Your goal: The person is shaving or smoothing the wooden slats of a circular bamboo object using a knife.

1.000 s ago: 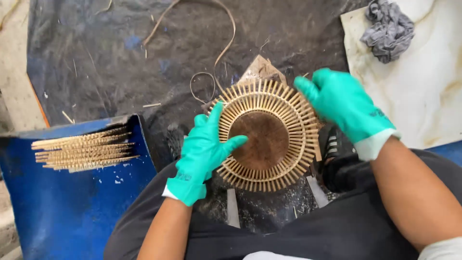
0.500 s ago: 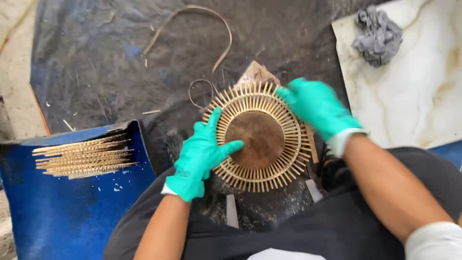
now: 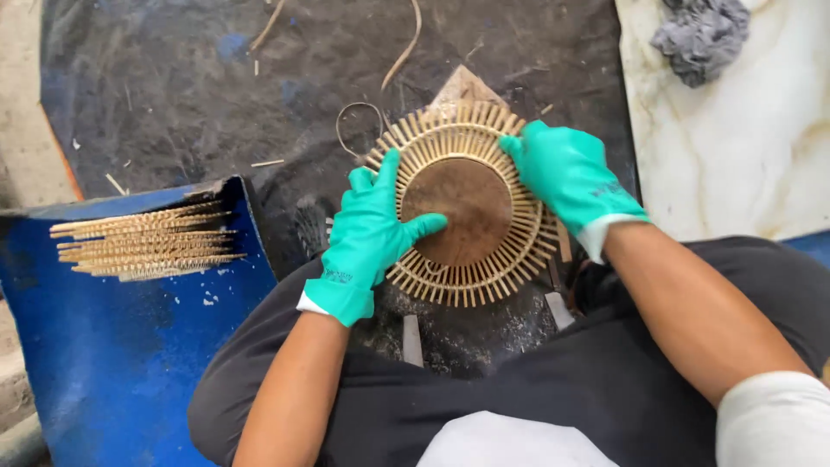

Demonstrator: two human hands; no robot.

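A round sunburst frame [image 3: 471, 251] made of short pale sticks around a brown wooden disc [image 3: 458, 207] rests on my lap. My left hand [image 3: 372, 233], in a green glove, grips its left rim with the thumb lying on the disc. My right hand [image 3: 566, 177], also gloved in green, clasps the upper right rim, fingers curled over the sticks.
A pile of pale sticks [image 3: 143, 242] lies on a blue sheet [image 3: 112, 363] at the left. A dark tarp [image 3: 216, 86] carries loose cane strips [image 3: 406, 47] and a wire loop [image 3: 354, 117]. A grey rag [image 3: 700, 35] sits on a white marbled slab [image 3: 752, 147].
My right hand has slid leftward along the frame's upper rim. The left hand keeps its hold. The view has shifted slightly.
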